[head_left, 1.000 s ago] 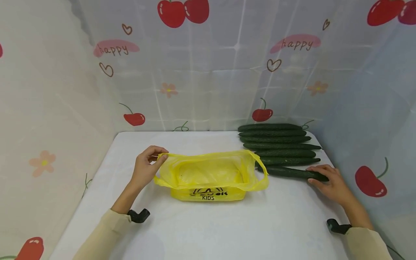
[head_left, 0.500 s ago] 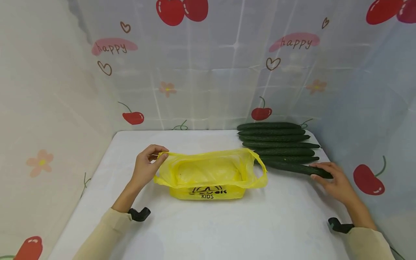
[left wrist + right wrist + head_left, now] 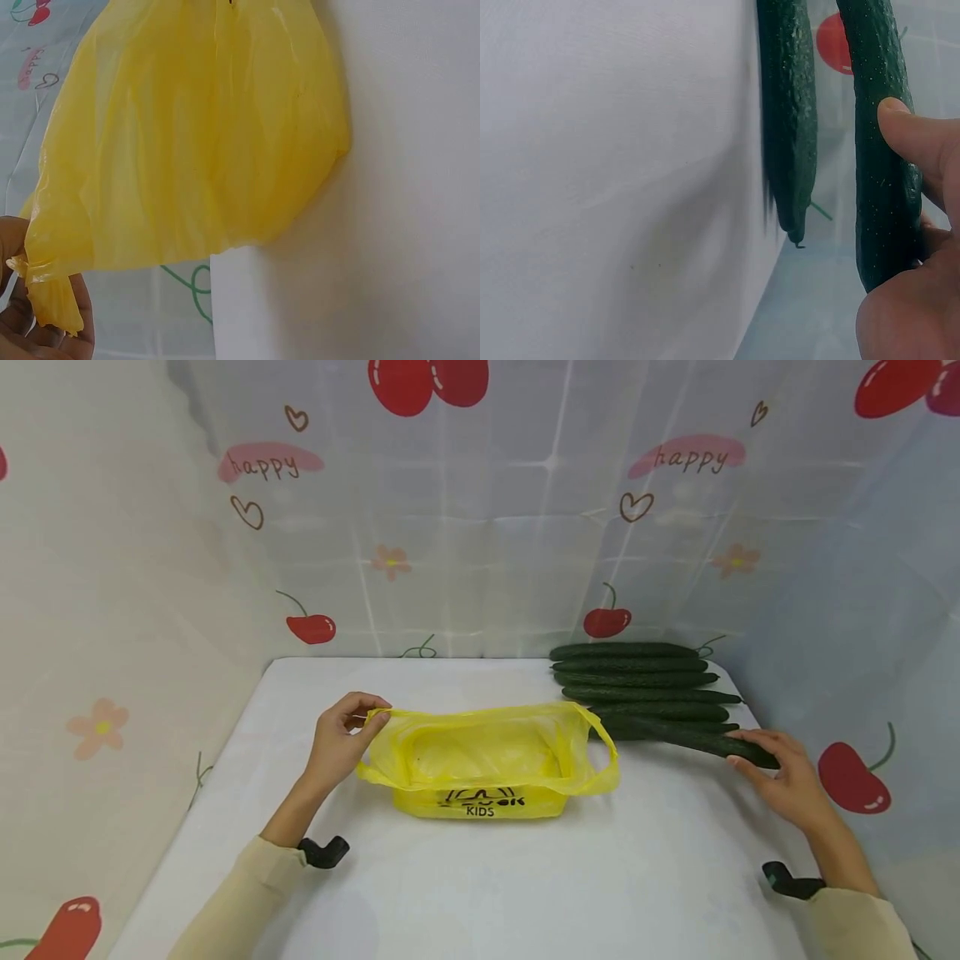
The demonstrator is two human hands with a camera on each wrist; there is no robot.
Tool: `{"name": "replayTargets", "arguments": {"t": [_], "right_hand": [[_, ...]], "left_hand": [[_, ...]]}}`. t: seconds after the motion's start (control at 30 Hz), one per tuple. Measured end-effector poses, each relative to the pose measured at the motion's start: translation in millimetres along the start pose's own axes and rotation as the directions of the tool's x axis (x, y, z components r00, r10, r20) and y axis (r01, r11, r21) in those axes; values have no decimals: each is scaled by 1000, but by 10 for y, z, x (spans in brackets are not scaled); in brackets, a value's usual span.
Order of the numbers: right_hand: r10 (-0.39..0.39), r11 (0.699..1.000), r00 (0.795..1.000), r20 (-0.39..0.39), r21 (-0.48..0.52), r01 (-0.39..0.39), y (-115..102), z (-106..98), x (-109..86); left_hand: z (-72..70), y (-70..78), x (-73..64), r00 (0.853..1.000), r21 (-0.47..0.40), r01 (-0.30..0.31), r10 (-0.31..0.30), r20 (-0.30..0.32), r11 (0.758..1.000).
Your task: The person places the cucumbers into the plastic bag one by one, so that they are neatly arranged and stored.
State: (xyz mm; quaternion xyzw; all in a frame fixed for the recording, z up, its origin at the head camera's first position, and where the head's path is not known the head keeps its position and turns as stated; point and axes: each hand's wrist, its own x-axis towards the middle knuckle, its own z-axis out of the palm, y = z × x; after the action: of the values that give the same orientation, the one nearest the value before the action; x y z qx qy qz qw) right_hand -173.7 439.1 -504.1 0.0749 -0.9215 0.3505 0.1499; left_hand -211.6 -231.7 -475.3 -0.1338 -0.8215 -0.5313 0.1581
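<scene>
A yellow plastic bag (image 3: 480,756) stands with its mouth spread on the table, dark print on its front. My left hand (image 3: 341,735) pinches its left handle between thumb and fingers; the left wrist view shows the gathered handle (image 3: 54,304) in that grip. Over at the right, my right hand (image 3: 783,777) grips a dark green cucumber (image 3: 712,742) near its right end. In the right wrist view this cucumber (image 3: 885,165) is raised off the table, thumb along its side. Its left end overlaps the nearest of the other cucumbers (image 3: 652,695) in the head view.
Several cucumbers lie side by side in a row at the back right of the white table (image 3: 480,885). Printed curtains (image 3: 480,527) close in the back and both sides. A black wrist camera (image 3: 326,853) sits on the left wrist, another (image 3: 791,883) on the right.
My right hand has lifted the cucumber from the front of the row and shifted it to the right. The left hand keeps hold of the bag, which stays in place.
</scene>
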Motion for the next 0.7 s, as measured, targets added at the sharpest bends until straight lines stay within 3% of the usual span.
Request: {"name": "replayTargets", "arguments": {"t": [0.4, 0.7], "right_hand": [[26, 999, 1000, -14, -38, -26, -113, -51, 25], [35, 999, 999, -14, -2, -35, -213, -78, 78]], "left_hand": [[18, -8, -13, 1000, -2, 0, 0, 4, 1000], [28, -16, -7, 1000, -1, -11, 11, 4, 1000]]}}
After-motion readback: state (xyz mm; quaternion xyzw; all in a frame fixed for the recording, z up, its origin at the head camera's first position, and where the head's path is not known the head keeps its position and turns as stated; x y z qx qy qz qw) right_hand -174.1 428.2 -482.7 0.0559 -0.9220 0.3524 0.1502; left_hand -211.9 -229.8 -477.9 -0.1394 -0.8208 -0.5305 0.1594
